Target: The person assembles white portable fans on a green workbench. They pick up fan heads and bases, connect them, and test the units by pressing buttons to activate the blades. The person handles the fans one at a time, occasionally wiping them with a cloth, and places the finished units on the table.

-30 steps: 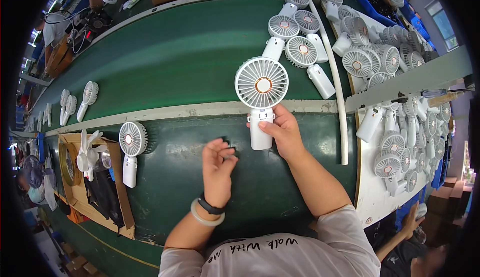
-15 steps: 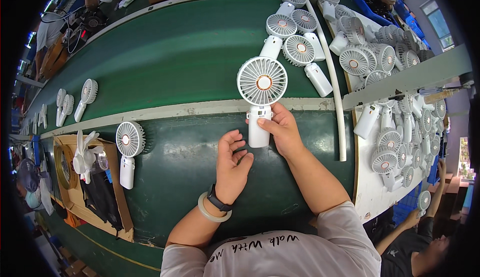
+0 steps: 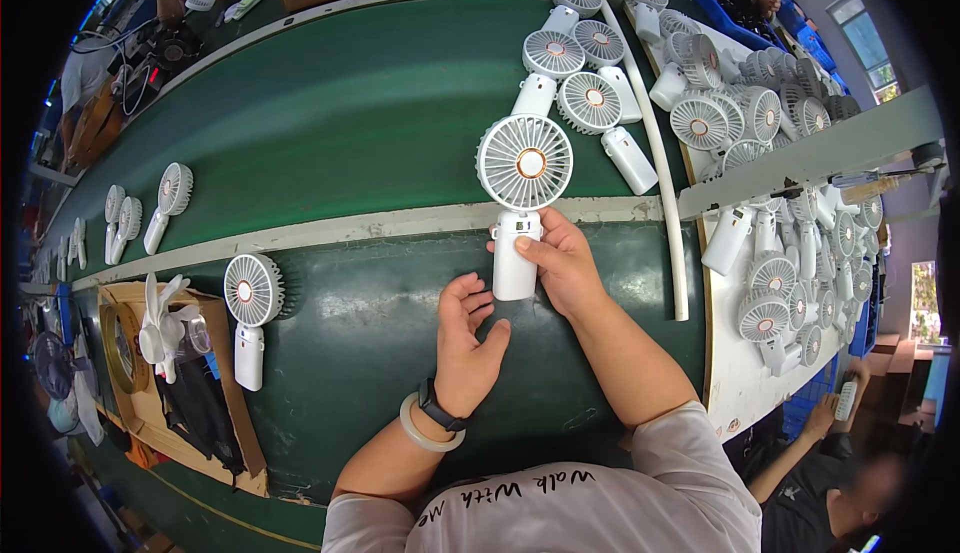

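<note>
A white handheld fan [image 3: 526,165] with a copper-coloured ring at its hub stands upright over the workbench, its round head above its handle. My right hand [image 3: 568,265] is closed round the handle, the thumb lying across its front below a small dark slot or display. To the left and a little lower, my left hand [image 3: 468,341] is apart from the fan, palm turned toward it. Its fingers curl loosely with the thumb apart, and nothing is in it. Another white fan [image 3: 252,293] lies on the bench at the left.
Several fans [image 3: 590,103] lie on the green belt [image 3: 330,123] beyond my right hand. A white pipe [image 3: 660,153] and a metal bar [image 3: 810,153] border a side table piled with fans [image 3: 770,273]. A cardboard box [image 3: 240,433] stands left. Co-workers [image 3: 800,493] sit nearby.
The view has shifted slightly. My right hand keeps hold of the fan, which stays almost in place. At the lower right, a co-worker's fan has turned edge-on.
</note>
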`<state>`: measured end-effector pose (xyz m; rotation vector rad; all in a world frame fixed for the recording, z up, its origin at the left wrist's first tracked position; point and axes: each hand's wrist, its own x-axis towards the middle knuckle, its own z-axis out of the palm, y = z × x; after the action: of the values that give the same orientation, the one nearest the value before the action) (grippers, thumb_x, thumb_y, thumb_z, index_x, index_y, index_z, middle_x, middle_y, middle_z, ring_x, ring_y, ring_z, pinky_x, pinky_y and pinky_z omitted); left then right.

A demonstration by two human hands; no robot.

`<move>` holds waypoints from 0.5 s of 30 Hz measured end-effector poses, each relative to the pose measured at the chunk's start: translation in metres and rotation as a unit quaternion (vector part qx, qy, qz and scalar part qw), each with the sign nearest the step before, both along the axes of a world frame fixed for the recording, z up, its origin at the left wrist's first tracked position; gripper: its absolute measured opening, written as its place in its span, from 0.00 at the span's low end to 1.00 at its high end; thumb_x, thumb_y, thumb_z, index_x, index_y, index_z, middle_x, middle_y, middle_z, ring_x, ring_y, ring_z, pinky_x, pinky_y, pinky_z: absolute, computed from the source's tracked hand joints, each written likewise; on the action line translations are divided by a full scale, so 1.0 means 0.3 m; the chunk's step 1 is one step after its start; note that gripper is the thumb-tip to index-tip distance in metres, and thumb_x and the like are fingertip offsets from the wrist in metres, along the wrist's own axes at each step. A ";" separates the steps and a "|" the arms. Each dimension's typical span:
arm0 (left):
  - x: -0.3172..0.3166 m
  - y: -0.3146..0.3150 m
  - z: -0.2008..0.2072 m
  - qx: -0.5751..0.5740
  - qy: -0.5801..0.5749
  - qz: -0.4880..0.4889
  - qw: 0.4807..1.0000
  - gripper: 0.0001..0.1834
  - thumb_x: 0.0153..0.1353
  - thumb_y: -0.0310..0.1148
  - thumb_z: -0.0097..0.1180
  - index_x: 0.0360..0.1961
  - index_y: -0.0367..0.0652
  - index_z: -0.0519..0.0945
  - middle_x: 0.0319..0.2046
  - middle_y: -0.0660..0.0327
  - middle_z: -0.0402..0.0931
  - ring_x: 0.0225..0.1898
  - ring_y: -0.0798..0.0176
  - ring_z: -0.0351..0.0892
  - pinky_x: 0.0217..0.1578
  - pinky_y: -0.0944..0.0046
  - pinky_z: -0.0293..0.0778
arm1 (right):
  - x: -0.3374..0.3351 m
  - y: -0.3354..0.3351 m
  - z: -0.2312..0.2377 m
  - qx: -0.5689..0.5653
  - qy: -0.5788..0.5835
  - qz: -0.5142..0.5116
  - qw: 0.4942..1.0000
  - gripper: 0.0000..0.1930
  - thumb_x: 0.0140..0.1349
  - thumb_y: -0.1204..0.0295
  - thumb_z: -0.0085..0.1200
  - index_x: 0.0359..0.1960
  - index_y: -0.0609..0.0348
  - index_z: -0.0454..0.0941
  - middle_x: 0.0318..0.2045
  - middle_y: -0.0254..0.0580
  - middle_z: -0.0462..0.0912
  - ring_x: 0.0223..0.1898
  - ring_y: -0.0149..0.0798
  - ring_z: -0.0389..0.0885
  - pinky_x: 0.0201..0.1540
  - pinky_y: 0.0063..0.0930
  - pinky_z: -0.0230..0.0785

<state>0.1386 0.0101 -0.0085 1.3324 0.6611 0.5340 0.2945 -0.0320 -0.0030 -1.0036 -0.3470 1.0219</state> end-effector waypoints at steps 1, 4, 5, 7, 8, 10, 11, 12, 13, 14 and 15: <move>0.001 0.000 -0.004 0.010 0.000 -0.001 1.000 0.32 0.49 0.17 0.53 0.56 0.38 0.57 0.51 0.54 0.61 0.50 0.60 0.67 0.51 0.63 0.66 | 0.001 -0.001 -0.004 0.003 0.002 -0.002 1.000 0.19 0.55 0.76 0.53 0.49 0.64 0.66 0.42 0.49 0.78 0.42 0.41 0.80 0.46 0.33 0.73; 0.003 0.003 -0.023 0.040 0.008 -0.002 0.999 0.30 0.49 0.17 0.53 0.55 0.36 0.59 0.50 0.53 0.62 0.49 0.59 0.68 0.50 0.62 0.67 | 0.006 -0.001 -0.011 0.004 -0.003 0.008 1.000 0.19 0.55 0.75 0.53 0.49 0.64 0.66 0.42 0.49 0.78 0.42 0.41 0.80 0.46 0.33 0.73; 0.004 0.004 -0.027 0.043 0.008 -0.002 0.999 0.30 0.49 0.17 0.53 0.54 0.36 0.59 0.50 0.53 0.62 0.49 0.59 0.68 0.50 0.62 0.68 | 0.007 -0.001 -0.013 0.003 -0.006 0.013 1.000 0.19 0.55 0.75 0.53 0.49 0.64 0.66 0.42 0.49 0.77 0.42 0.41 0.80 0.46 0.33 0.73; 0.008 0.004 -0.029 0.052 0.004 -0.006 0.999 0.29 0.49 0.17 0.53 0.54 0.35 0.60 0.50 0.52 0.62 0.49 0.59 0.69 0.50 0.62 0.68 | 0.008 -0.004 -0.016 0.005 -0.006 0.011 1.000 0.20 0.55 0.75 0.53 0.50 0.64 0.65 0.42 0.49 0.77 0.42 0.41 0.80 0.46 0.33 0.73; 0.006 0.003 -0.033 0.048 0.007 -0.008 0.999 0.28 0.49 0.17 0.53 0.53 0.35 0.60 0.50 0.52 0.62 0.49 0.59 0.69 0.50 0.63 0.68 | 0.007 -0.005 -0.018 0.006 -0.006 0.010 1.000 0.20 0.55 0.75 0.53 0.50 0.64 0.65 0.42 0.49 0.77 0.42 0.41 0.80 0.46 0.33 0.73; 0.001 0.006 -0.033 0.045 0.011 -0.012 0.999 0.27 0.50 0.17 0.53 0.53 0.35 0.61 0.50 0.53 0.62 0.49 0.60 0.69 0.50 0.63 0.68 | 0.005 0.000 -0.010 0.010 -0.002 0.005 1.000 0.20 0.55 0.76 0.53 0.50 0.64 0.65 0.42 0.48 0.77 0.42 0.41 0.80 0.46 0.33 0.73; -0.005 0.007 -0.029 0.044 0.015 -0.018 0.999 0.28 0.49 0.17 0.54 0.53 0.35 0.61 0.50 0.52 0.62 0.49 0.59 0.69 0.50 0.63 0.68 | 0.001 0.002 -0.006 0.012 0.001 0.003 1.000 0.20 0.55 0.77 0.53 0.50 0.64 0.65 0.42 0.48 0.77 0.42 0.41 0.80 0.46 0.33 0.73; -0.007 0.008 -0.020 0.042 0.018 -0.025 0.999 0.28 0.49 0.18 0.54 0.53 0.36 0.61 0.50 0.51 0.61 0.50 0.58 0.68 0.50 0.62 0.68 | 0.002 0.002 -0.005 0.012 0.002 0.002 1.000 0.20 0.55 0.77 0.53 0.50 0.64 0.65 0.42 0.48 0.77 0.42 0.41 0.80 0.46 0.33 0.73; -0.013 0.010 -0.007 0.040 0.021 -0.032 0.998 0.28 0.49 0.18 0.55 0.53 0.36 0.62 0.50 0.51 0.61 0.50 0.57 0.68 0.49 0.62 0.68 | 0.002 0.003 -0.008 0.012 0.003 0.001 1.000 0.20 0.55 0.78 0.53 0.51 0.64 0.65 0.42 0.48 0.77 0.42 0.41 0.80 0.46 0.33 0.73; -0.037 0.014 0.016 0.102 0.044 -0.062 0.992 0.29 0.48 0.19 0.56 0.53 0.37 0.62 0.50 0.50 0.61 0.51 0.54 0.67 0.50 0.61 0.67 | -0.001 0.005 -0.011 0.012 0.004 0.000 1.000 0.20 0.55 0.78 0.53 0.51 0.64 0.65 0.42 0.48 0.77 0.42 0.41 0.80 0.46 0.33 0.73; -0.064 0.023 0.076 0.161 0.067 -0.090 0.981 0.29 0.48 0.20 0.57 0.53 0.37 0.63 0.50 0.49 0.60 0.52 0.52 0.66 0.51 0.60 0.66 | 0.003 0.005 -0.015 0.010 0.005 -0.001 1.000 0.21 0.55 0.78 0.52 0.51 0.64 0.64 0.42 0.47 0.77 0.42 0.41 0.80 0.46 0.33 0.73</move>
<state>0.1194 0.0170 0.0142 1.7276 0.5715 0.4175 0.2954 -0.0306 -0.0074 -0.9805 -0.3474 1.0206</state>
